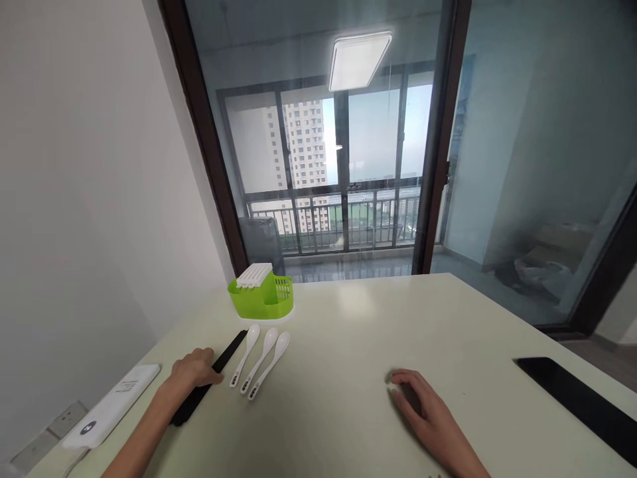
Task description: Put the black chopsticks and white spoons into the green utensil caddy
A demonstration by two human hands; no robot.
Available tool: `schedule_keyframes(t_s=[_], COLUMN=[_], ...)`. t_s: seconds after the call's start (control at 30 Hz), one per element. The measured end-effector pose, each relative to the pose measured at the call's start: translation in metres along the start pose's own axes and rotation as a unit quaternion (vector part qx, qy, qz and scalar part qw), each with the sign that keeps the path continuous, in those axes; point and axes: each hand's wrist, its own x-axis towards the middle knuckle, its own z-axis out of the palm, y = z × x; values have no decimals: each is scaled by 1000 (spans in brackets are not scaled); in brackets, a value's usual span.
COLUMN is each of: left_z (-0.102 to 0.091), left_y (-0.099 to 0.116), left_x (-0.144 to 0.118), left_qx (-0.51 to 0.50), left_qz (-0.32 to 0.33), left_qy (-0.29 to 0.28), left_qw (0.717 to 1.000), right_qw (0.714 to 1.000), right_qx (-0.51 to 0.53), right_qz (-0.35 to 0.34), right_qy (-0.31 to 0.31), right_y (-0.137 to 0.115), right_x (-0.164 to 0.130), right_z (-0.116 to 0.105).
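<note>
My left hand [192, 372] rests on black chopsticks [229, 348] that lie on the pale table [358, 345], fingers curled over them. Just right of the hand lie three white spoons [261, 362] side by side, bowls pointing away from me. Behind them stands a green cutlery drainer [263, 295] with a white slotted insert. My right hand [423, 405] lies flat on the table at the right, palm down, holding nothing.
A white power strip [112, 405] lies at the table's left edge by the wall, near a wall socket [64, 418]. A black flat object [577, 398] sits at the right edge. Glass doors to a balcony stand behind the table.
</note>
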Motion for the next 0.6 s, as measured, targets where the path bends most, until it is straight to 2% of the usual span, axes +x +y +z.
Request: schedule_keyframes(t_s=[0.2, 0.6], left_z=[-4, 2], left_y=[1, -7], left_x=[-3, -3], left_qx=[20, 16], left_qz=[8, 25], left_qy=[-2, 52], left_qw=[1000, 998], right_qw=[1000, 1000], right_qx=[-1, -4], right_qz=[-11, -15], right_qy=[2, 4], right_y=[-2, -5], right_x=[3, 2], right_z=[-2, -3])
